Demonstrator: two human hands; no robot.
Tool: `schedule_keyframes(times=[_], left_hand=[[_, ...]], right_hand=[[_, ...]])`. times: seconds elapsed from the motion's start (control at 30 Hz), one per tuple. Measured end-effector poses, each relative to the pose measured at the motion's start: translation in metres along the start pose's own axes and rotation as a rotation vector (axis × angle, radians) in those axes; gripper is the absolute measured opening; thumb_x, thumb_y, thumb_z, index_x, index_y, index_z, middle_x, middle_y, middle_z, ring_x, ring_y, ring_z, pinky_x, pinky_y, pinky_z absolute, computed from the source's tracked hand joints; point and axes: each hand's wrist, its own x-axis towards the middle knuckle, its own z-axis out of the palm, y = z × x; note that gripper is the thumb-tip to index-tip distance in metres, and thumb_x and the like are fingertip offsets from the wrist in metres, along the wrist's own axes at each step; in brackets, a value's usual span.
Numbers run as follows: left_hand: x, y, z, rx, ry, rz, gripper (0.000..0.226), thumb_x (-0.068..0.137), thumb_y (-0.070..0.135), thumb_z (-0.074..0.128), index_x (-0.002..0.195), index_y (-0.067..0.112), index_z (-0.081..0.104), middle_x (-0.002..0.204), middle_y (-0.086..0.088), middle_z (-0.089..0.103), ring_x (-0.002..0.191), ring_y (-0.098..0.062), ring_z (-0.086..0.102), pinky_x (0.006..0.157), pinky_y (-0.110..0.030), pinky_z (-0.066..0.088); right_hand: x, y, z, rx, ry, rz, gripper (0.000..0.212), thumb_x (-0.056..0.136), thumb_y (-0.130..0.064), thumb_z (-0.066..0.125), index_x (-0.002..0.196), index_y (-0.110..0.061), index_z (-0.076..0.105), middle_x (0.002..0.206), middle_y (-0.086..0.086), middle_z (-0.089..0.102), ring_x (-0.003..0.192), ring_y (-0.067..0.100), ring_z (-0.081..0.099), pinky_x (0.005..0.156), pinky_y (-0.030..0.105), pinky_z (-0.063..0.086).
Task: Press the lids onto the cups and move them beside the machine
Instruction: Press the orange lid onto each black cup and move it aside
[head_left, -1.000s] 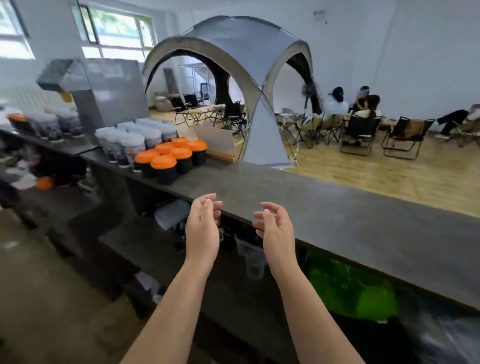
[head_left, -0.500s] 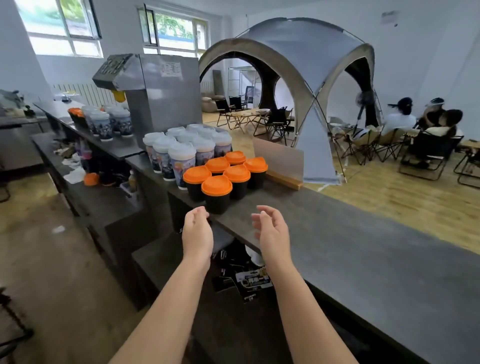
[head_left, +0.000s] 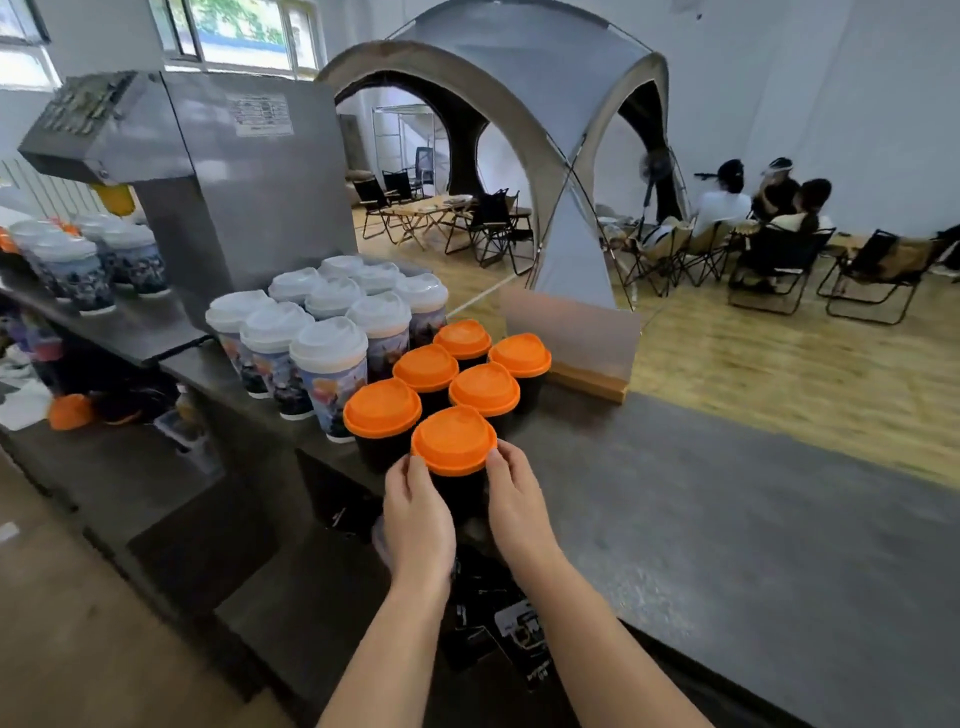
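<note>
Several black cups with orange lids stand in a cluster on the dark counter (head_left: 675, 499). The nearest one, the front black cup (head_left: 460, 496) with its orange lid (head_left: 453, 439), sits between my hands. My left hand (head_left: 418, 512) grips its left side and my right hand (head_left: 514, 506) grips its right side, fingertips just under the lid's rim. Behind the cluster stand several printed cups with white lids (head_left: 328, 343), next to the steel machine (head_left: 228, 171).
More white-lidded cups (head_left: 88, 260) stand on the lower counter left of the machine. A clear sign in a wooden base (head_left: 576, 343) stands behind the orange-lidded cups. A tent, folding chairs and seated people fill the room beyond the counter.
My view has moved closer to the cups. Both hands have reached forward from open air and closed around the front black cup.
</note>
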Motion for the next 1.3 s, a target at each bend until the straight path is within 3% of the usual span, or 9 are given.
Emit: schedule_keyframes(times=[0.17,0.3,0.43,0.57,0.7,0.83,1.0,1.13,1.3], left_hand=[[-0.009,0.013,0.023,0.049,-0.299,0.292,0.017,0.101,0.041,0.043,0.113,0.031,0.051,0.113,0.015,0.053,0.102,0.004,0.05,0.086,-0.021,0.038],[0.002,0.022,0.068,0.113,-0.589,0.334,0.02,0.1,0.046,0.044,0.112,0.029,0.046,0.11,0.014,0.056,0.099,0.005,0.053,0.077,-0.014,0.039],[-0.006,0.018,0.103,0.179,-0.714,0.357,0.025,0.102,0.046,0.039,0.119,0.029,0.044,0.113,0.011,0.057,0.096,0.003,0.054,0.074,-0.013,0.038],[-0.014,0.007,0.121,0.246,-0.759,0.37,0.035,0.103,0.044,0.034,0.124,0.021,0.049,0.122,0.002,0.057,0.102,-0.009,0.053,0.084,-0.025,0.036],[-0.021,-0.001,0.128,0.259,-0.747,0.364,0.03,0.104,0.038,0.034,0.121,0.02,0.05,0.121,-0.001,0.058,0.104,-0.012,0.052,0.085,-0.026,0.036],[-0.022,-0.008,0.131,0.227,-0.706,0.338,0.024,0.104,0.033,0.036,0.117,0.023,0.052,0.119,0.0,0.06,0.111,-0.017,0.054,0.093,-0.033,0.042],[-0.023,0.004,0.138,0.139,-0.68,0.489,0.035,0.105,0.035,0.028,0.129,0.029,0.052,0.126,0.009,0.054,0.121,-0.009,0.049,0.106,-0.034,0.04],[-0.026,0.0,0.149,0.045,-0.688,0.513,0.038,0.096,0.045,0.028,0.116,0.037,0.06,0.116,0.014,0.063,0.111,-0.006,0.059,0.099,-0.037,0.049],[-0.031,-0.012,0.148,-0.043,-0.674,0.473,0.03,0.097,0.044,0.032,0.11,0.046,0.06,0.109,0.023,0.065,0.102,0.004,0.062,0.084,-0.017,0.052]], right_hand=[[-0.004,-0.004,-0.028,0.071,0.343,-0.158,0.028,0.107,-0.033,0.034,0.108,-0.028,0.061,0.101,-0.011,0.066,0.093,-0.005,0.06,0.079,0.01,0.043],[0.01,-0.006,-0.059,0.066,0.557,-0.148,0.028,0.107,-0.032,0.034,0.106,-0.03,0.061,0.106,-0.009,0.066,0.103,0.007,0.062,0.091,0.028,0.048],[0.011,0.003,-0.092,-0.001,0.703,-0.108,0.031,0.107,-0.034,0.033,0.101,-0.03,0.062,0.102,-0.007,0.067,0.099,0.009,0.062,0.091,0.033,0.049],[0.002,0.006,-0.114,-0.053,0.779,-0.091,0.035,0.107,-0.027,0.034,0.082,-0.027,0.058,0.084,-0.008,0.062,0.079,0.006,0.055,0.08,0.028,0.043],[-0.005,0.01,-0.124,-0.121,0.754,-0.079,0.035,0.107,-0.024,0.034,0.08,-0.025,0.056,0.081,-0.008,0.062,0.079,0.008,0.056,0.073,0.017,0.041],[-0.008,0.007,-0.13,-0.149,0.692,-0.069,0.027,0.106,-0.023,0.036,0.096,-0.031,0.06,0.094,-0.015,0.064,0.091,0.001,0.058,0.073,0.006,0.04],[-0.005,0.005,-0.135,-0.143,0.685,-0.13,0.028,0.106,-0.03,0.035,0.126,-0.035,0.054,0.112,-0.02,0.061,0.108,0.0,0.057,0.088,0.017,0.042],[0.001,0.005,-0.129,-0.164,0.626,-0.167,0.025,0.105,-0.031,0.041,0.123,-0.036,0.058,0.111,-0.02,0.062,0.103,-0.002,0.06,0.079,0.008,0.046],[0.006,0.015,-0.126,-0.183,0.671,-0.219,0.026,0.103,-0.039,0.04,0.123,-0.037,0.057,0.109,-0.016,0.064,0.1,0.001,0.063,0.076,0.01,0.049]])
